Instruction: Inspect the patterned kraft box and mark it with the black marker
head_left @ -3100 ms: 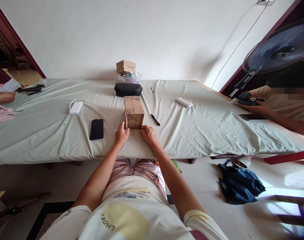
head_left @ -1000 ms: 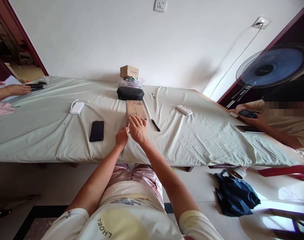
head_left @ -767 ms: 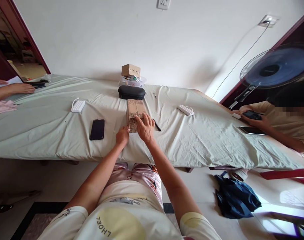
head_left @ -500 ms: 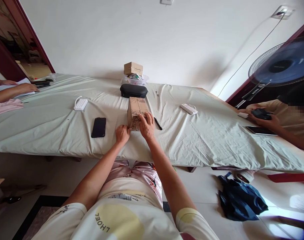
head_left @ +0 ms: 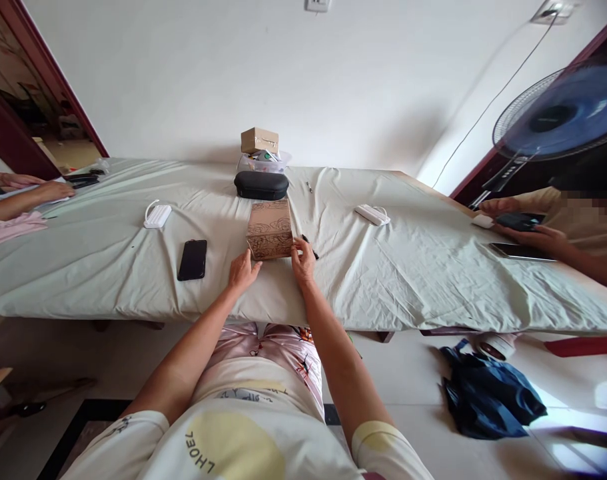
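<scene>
A brown cardboard box (head_left: 270,227) with dark scribbled lines on its top and front lies on the cloth-covered table in front of me. My left hand (head_left: 243,271) is at its near left corner, with the thumb pointing toward the front face and the fingers against the side. At the near right corner, my right hand (head_left: 302,261) grips the edge with thumb and fingers. A black pen (head_left: 315,253) lies just beyond my right hand, partly hidden by it. Behind the box rests a black zip case (head_left: 261,185).
On the table (head_left: 423,267) are a phone (head_left: 192,260), a white power bank (head_left: 158,216), another white power bank (head_left: 373,214) and a small pen (head_left: 310,187). A plastic tub (head_left: 278,162) carries a smaller carton (head_left: 259,140). People's hands show at both sides; a fan (head_left: 553,120) stands right.
The box has turned so that a wider face is on top, and the string seen across it no longer shows there. My right hand has moved from its top to its right corner.
</scene>
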Demonstrator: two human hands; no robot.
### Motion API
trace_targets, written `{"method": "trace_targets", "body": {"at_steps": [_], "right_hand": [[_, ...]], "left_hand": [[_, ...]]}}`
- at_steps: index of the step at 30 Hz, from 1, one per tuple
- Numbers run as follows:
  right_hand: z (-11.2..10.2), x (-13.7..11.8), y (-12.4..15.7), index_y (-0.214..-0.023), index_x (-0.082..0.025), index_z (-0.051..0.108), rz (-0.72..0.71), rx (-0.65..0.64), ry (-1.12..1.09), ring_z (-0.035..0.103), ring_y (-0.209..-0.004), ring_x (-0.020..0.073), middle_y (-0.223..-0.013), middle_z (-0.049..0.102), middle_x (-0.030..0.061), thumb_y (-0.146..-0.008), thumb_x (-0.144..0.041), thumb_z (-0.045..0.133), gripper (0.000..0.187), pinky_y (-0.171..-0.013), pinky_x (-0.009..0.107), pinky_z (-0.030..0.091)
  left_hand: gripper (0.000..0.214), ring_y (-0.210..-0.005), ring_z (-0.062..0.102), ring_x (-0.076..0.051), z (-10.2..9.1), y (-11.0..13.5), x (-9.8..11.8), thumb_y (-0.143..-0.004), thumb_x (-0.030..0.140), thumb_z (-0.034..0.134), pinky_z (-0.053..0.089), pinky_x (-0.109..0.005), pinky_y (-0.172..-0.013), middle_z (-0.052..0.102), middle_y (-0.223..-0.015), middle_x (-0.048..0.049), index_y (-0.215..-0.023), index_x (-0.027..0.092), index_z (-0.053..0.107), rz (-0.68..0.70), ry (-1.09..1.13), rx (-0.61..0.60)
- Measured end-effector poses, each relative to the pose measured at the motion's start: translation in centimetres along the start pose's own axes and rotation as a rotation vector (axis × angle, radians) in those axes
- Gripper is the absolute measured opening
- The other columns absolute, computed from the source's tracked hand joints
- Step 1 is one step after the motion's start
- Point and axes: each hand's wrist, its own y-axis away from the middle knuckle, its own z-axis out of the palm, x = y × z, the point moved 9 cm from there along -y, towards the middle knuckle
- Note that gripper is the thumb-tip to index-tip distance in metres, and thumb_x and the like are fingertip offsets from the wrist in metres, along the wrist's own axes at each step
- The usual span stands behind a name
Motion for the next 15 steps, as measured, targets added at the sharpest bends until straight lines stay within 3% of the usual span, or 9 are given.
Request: {"method": "trace_targets", "body": {"at_steps": [6, 15], "right_hand": [[1.2, 0.4, 0.4, -0.105, -0.021, 0.062, 0.104, -0.092, 0.008, 0.073, -0.09, 0.0222, -0.101, 0.076, 0.0102, -0.093, -0.042, 0.057, 0.025, -0.087, 0.037, 0.059], [0.7, -0.2, 0.9, -0.093, -0.023, 0.057, 0.103, -0.135, 0.003, 0.071, -0.089, 0.0225, -0.096, 0.075, 0.0089, -0.09, -0.05, 0.057, 0.026, -0.086, 0.037, 0.06]], "left_hand": [[0.036, -0.121, 0.069, -0.03, -0.9, 0.3, -1.4, -0.104, 0.034, 0.054, 0.05, -0.036, -0.102, 0.073, -0.124, -0.0196, -0.13, 0.01, 0.059, -0.134, 0.083, 0.079], [0.017, -0.108, 0.071, -0.027, -1.1, 0.5, -2.2, -0.105, 0.025, 0.048, 0.05, -0.033, -0.09, 0.075, -0.112, -0.0132, -0.11, 0.018, 0.063, -0.226, 0.12, 0.081]]}}
